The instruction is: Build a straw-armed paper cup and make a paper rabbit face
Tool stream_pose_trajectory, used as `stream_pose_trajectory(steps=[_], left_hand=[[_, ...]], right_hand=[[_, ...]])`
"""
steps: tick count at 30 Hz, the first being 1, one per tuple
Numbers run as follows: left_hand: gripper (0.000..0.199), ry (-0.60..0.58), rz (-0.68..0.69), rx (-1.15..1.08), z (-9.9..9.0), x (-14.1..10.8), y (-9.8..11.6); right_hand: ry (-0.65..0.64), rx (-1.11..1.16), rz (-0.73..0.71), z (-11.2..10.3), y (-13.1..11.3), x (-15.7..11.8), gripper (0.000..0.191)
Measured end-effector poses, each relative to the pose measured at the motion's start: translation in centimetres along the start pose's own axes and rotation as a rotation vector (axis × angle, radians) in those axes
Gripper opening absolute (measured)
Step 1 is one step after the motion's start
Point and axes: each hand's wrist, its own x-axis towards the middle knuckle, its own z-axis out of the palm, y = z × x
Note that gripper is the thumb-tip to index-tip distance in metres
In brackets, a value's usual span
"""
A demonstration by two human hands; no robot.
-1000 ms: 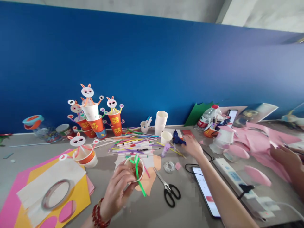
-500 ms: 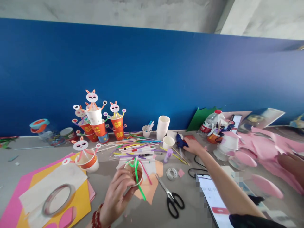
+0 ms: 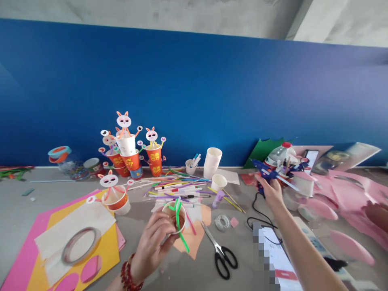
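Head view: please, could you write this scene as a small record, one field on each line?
LEFT HAND: left hand holds paper cup containing green pipe cleaners
RIGHT HAND: right hand holds blue glue gun
CUTTING TOOL: black-handled scissors, on table
TAPE: large roll on white sheet
FIGURES: rabbit-faced figures with paper cups, left
CO-WORKER: another person's hand, far right

One green-stemmed cup [image 3: 184, 223], one glue gun [image 3: 266, 172], one glue stick [image 3: 218, 199], one pair of scissors [image 3: 220, 249], two tape rolls [image 3: 98, 242], two phones [image 3: 281, 252] and at least four rabbit faces [image 3: 124, 121] are seen.
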Motion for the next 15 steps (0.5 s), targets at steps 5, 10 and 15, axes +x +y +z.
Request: stream_pose_trajectory(steps=[5,10,15], left_hand=[[0.011,-0.011,0.0,-0.003,0.0,0.3,0.1],[0.011,-0.019,-0.023,-0.019,0.3,0.2,0.2],[0.007,-0.033,-0.046,-0.062,0.4,0.5,0.8]], right_hand=[[-0.169,0.234,-0.007,-1.2,-5.9,-6.1,0.023],[-0.751,0.14,-0.197,-0.7,-10.7,-11.9,0.011],[-0.746,-0.025,-0.578,2.1,-13.5,-14.0,0.015]])
